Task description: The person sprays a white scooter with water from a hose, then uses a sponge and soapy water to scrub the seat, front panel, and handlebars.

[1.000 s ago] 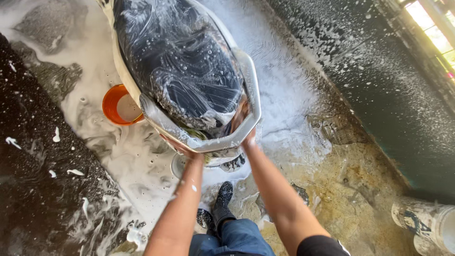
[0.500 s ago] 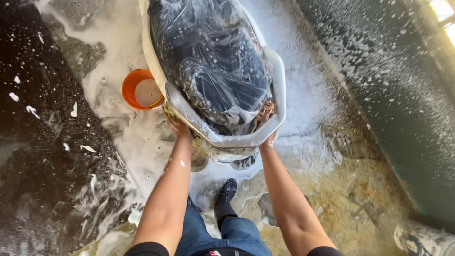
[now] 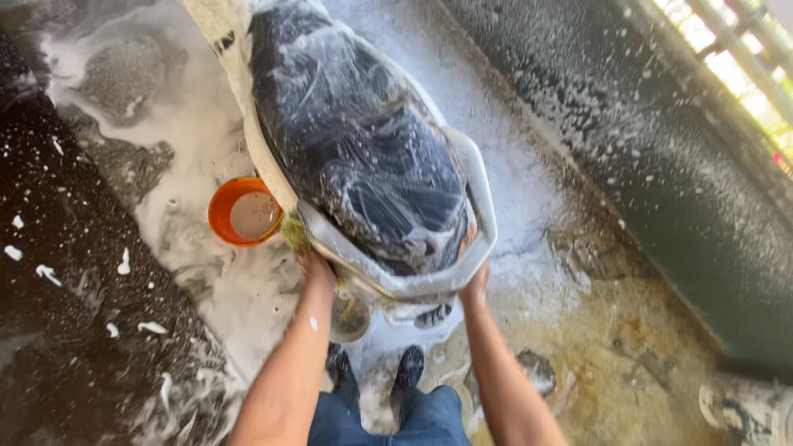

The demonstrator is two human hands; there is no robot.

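Wet black floor (image 3: 74, 330) at far left, flecked with foam. Orange bucket (image 3: 244, 212) stands on the suds just beside the scooter's tail. Left hand (image 3: 312, 266) presses under the grey rear rail (image 3: 483, 194) at its left end, with a yellow-green sponge (image 3: 292, 234) at the fingertips; whether the grip is closed I cannot tell. Scooter seat (image 3: 355, 149), wrapped in clear plastic, fills the centre, soapy. Right hand (image 3: 473, 285) has its grip clamped on the rail's right rear corner. Black boots (image 3: 376, 376) stand below. Dark splashed wall (image 3: 677, 173) at right.
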